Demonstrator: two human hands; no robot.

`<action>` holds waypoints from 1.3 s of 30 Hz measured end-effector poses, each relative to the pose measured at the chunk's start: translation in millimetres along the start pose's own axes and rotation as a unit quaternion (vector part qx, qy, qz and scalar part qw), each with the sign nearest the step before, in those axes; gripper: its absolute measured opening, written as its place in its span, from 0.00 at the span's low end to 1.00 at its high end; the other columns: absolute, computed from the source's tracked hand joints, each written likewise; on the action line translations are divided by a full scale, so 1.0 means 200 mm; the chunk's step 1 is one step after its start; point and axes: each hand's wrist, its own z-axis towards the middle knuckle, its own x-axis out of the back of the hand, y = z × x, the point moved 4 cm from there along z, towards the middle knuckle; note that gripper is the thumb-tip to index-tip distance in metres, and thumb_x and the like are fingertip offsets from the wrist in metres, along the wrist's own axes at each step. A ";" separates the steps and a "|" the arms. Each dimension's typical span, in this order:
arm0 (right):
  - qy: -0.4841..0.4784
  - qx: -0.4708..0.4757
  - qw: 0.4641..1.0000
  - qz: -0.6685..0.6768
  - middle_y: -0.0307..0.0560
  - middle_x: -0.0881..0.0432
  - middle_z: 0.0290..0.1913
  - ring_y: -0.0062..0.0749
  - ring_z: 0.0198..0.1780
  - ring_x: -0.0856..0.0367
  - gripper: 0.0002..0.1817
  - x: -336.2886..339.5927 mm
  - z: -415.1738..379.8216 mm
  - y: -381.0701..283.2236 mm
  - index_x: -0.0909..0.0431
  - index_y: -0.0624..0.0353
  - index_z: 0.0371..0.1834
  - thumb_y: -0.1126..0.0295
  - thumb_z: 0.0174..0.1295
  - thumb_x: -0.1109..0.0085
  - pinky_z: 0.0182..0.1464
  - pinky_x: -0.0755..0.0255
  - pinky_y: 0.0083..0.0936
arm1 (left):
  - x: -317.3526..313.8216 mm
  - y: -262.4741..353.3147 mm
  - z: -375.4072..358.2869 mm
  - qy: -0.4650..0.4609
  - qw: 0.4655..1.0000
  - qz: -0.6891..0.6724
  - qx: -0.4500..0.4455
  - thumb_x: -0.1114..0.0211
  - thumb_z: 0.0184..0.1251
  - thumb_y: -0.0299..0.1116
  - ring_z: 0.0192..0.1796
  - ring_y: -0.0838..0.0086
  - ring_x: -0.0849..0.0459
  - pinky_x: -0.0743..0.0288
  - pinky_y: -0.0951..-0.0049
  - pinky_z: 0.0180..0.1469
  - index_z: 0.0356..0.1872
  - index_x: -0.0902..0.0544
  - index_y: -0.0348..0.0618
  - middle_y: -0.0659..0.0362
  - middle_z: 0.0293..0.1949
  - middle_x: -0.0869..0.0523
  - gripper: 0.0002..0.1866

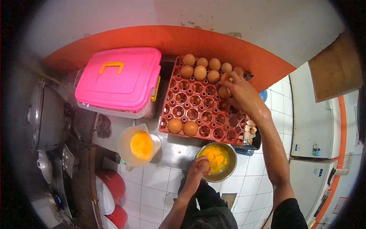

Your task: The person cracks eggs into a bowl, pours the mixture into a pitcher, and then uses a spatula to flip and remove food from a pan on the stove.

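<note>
R hand (241, 92) is out over the bench (173, 150) nr its far R corner, back of hand up, fingers spread & bent, thumb apart from them. R arm runs up from lower R, elbow slightly bent, forearm bare, dark sleeve pushed above elbow. L hand (199, 168) is low by the bench's near edge, fingers curled in, wrist abt straight, bare L forearm slanting up & R w/ hand well apart from R hand
</note>
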 end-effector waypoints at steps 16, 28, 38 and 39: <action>0.054 0.011 0.991 0.122 0.53 0.23 0.41 0.47 0.47 0.23 0.19 0.02 0.00 -0.29 0.21 0.62 0.42 0.70 0.44 0.35 0.47 0.27 0.36 | 0.07 -0.01 -0.02 0.018 0.999 0.042 -0.021 0.47 0.71 0.37 0.43 0.72 0.20 0.25 0.75 0.46 0.58 0.31 0.37 0.54 0.49 0.24 0.20; 0.062 0.022 0.997 0.032 0.50 0.25 0.51 0.49 0.51 0.28 0.20 -0.12 0.11 -0.31 0.21 0.57 0.47 0.69 0.49 0.34 0.55 0.34 0.39 | 0.04 -0.01 0.01 0.019 0.999 0.026 -0.025 0.45 0.71 0.37 0.43 0.72 0.19 0.25 0.75 0.45 0.57 0.30 0.37 0.55 0.48 0.23 0.19; -0.141 0.200 0.953 0.177 0.53 0.25 0.45 0.47 0.47 0.25 0.15 -0.42 0.03 -0.67 0.21 0.59 0.41 0.66 0.50 0.39 0.48 0.27 0.38 | 0.01 0.01 0.01 0.019 1.000 0.013 -0.015 0.44 0.72 0.39 0.42 0.73 0.19 0.26 0.75 0.45 0.57 0.30 0.38 0.57 0.46 0.22 0.19; -0.113 0.195 0.951 0.212 0.53 0.25 0.44 0.47 0.46 0.25 0.13 -0.34 0.05 -0.64 0.20 0.60 0.39 0.68 0.49 0.39 0.47 0.27 0.38 | 0.02 0.03 0.01 0.021 1.000 0.012 -0.016 0.44 0.72 0.39 0.42 0.73 0.19 0.26 0.75 0.45 0.57 0.30 0.38 0.57 0.46 0.22 0.19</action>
